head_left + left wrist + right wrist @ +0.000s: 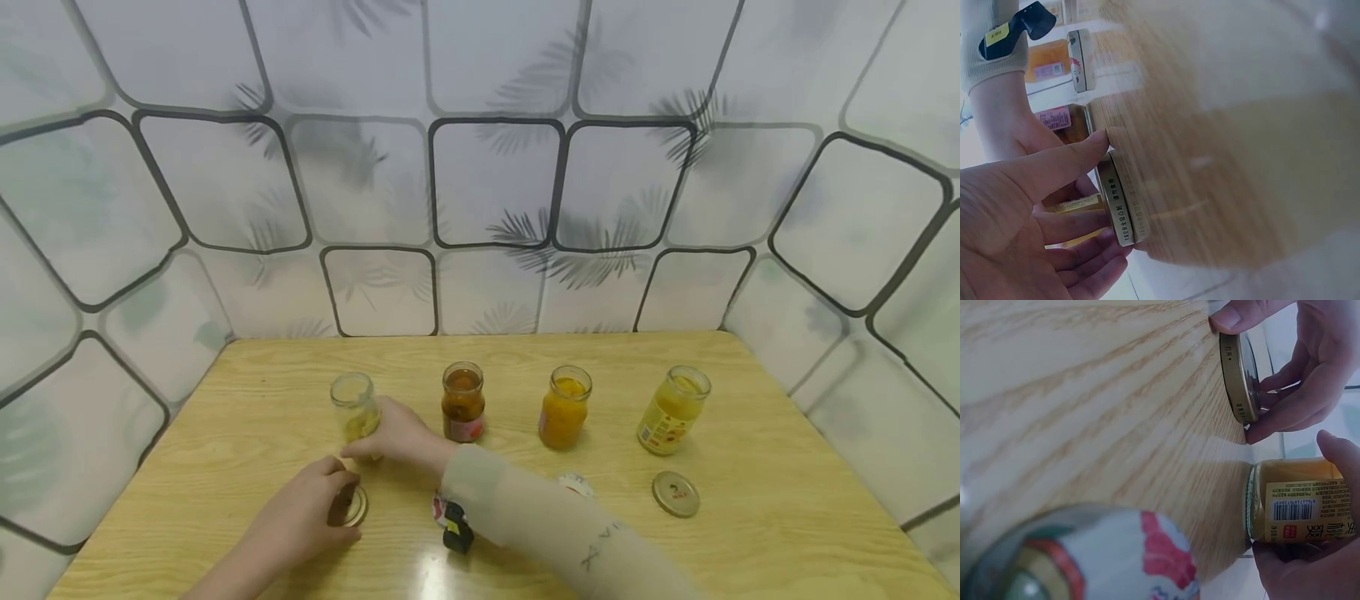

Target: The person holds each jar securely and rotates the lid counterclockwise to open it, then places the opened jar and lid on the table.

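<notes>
My right hand (401,433) grips an open glass jar (352,402) with yellow contents, standing on the table at the left. In the right wrist view its label with a barcode (1293,510) shows between thumb and fingers. My left hand (303,512) is just in front of that jar, thumb and fingertips at opposite edges of a gold jar lid (358,507), pinching it. The lid (1117,203) lies flat on the table, with small printing on its rim. To the right of the gripped jar stands an open jar (463,404) with dark amber contents.
Further right are an open jar (564,408) with orange contents and one (672,412) with yellow contents. A gold lid (676,493) lies before the last. A white patterned lid (576,484) and a red-and-white one (439,508) are partly hidden by my right arm and its black wrist device (457,529).
</notes>
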`<state>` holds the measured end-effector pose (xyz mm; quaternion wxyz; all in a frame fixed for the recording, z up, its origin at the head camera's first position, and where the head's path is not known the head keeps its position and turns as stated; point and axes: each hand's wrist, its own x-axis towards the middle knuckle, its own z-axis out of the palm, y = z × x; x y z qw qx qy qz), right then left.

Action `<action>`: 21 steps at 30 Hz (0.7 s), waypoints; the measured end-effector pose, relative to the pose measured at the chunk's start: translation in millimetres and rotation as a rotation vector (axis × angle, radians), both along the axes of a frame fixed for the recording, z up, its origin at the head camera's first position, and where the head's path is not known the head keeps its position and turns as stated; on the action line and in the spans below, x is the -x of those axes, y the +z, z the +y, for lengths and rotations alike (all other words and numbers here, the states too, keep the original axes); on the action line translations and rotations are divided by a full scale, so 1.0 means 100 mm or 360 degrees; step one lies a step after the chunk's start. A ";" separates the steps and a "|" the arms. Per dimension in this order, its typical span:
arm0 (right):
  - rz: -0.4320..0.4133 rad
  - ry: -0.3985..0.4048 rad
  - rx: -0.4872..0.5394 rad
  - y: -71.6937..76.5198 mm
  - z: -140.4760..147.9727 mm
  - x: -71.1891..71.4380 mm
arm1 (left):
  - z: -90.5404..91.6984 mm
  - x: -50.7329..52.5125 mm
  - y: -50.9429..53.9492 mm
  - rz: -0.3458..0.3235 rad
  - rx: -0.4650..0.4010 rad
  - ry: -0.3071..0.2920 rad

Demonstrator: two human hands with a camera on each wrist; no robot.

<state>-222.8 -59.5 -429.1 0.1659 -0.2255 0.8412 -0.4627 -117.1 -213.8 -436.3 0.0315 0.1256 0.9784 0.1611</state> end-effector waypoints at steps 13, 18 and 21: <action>-0.0040 -0.0088 -0.0025 -0.03 -0.03 0.04 | 0.00 0.00 0.02 -0.0004 0.0006 -0.0007; -0.0207 -0.0151 0.0071 -0.03 0.02 0.01 | 0.00 0.00 0.03 -0.0043 -0.0001 0.0022; -0.0241 -0.0165 0.0090 -0.03 0.08 -0.06 | 0.00 -0.01 0.03 -0.0029 -0.0002 0.0007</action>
